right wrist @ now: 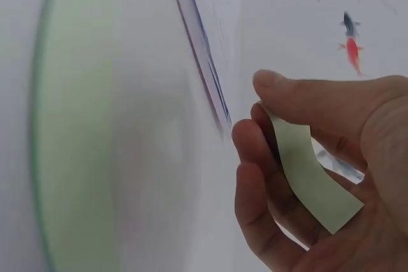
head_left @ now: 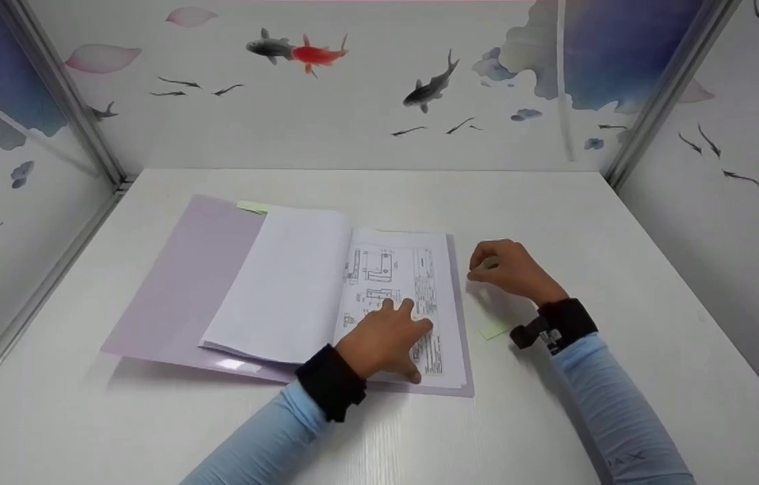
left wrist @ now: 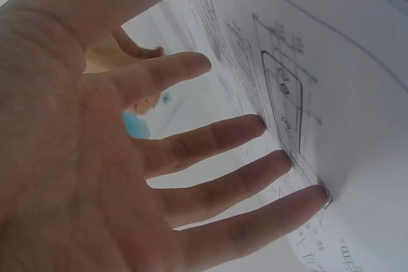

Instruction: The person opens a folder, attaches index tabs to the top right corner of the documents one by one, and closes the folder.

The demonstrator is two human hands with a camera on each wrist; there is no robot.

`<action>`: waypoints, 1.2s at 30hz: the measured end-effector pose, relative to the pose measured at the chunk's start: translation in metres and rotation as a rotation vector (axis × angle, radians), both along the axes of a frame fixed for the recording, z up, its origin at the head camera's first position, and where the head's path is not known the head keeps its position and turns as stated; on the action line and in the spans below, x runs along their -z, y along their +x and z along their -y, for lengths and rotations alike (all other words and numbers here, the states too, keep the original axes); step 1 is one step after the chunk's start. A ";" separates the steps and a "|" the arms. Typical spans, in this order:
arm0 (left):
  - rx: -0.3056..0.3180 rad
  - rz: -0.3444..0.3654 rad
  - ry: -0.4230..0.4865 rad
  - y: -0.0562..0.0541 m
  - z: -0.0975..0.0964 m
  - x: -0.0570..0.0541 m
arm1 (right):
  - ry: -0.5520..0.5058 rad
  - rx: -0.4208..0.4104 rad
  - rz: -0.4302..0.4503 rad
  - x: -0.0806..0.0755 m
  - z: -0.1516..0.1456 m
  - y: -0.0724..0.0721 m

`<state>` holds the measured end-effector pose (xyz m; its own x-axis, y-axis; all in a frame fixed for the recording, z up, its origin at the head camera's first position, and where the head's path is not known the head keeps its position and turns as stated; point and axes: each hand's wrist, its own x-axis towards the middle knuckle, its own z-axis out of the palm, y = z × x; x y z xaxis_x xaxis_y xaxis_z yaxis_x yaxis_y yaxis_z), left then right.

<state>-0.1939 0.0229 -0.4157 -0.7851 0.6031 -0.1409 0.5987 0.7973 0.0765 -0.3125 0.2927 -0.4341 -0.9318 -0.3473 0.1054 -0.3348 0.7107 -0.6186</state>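
A purple folder lies opened out on the table, with its white sheets turned partly to the left. On the right-hand page is a printed technical drawing. My left hand is spread over that page, its straight fingertips resting on the paper, as the left wrist view shows with the drawing. Right of the folder, my right hand pinches a pale green sticky note strip between thumb and fingers. The strip curves down toward the palm.
A green sticky note pad lies on the white table below my right hand. Another green strip sticks out at the top of the turned pages. Painted panels wall the table's back and sides.
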 end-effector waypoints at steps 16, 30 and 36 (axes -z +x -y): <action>-0.003 -0.006 -0.037 0.003 -0.012 0.002 | -0.266 0.301 0.208 0.007 0.044 -0.063; -0.024 -0.004 -0.062 -0.002 -0.007 0.003 | -0.196 0.363 0.144 0.014 0.058 -0.077; -0.035 0.001 -0.068 -0.004 -0.002 0.003 | -0.155 0.369 0.125 0.014 0.069 -0.079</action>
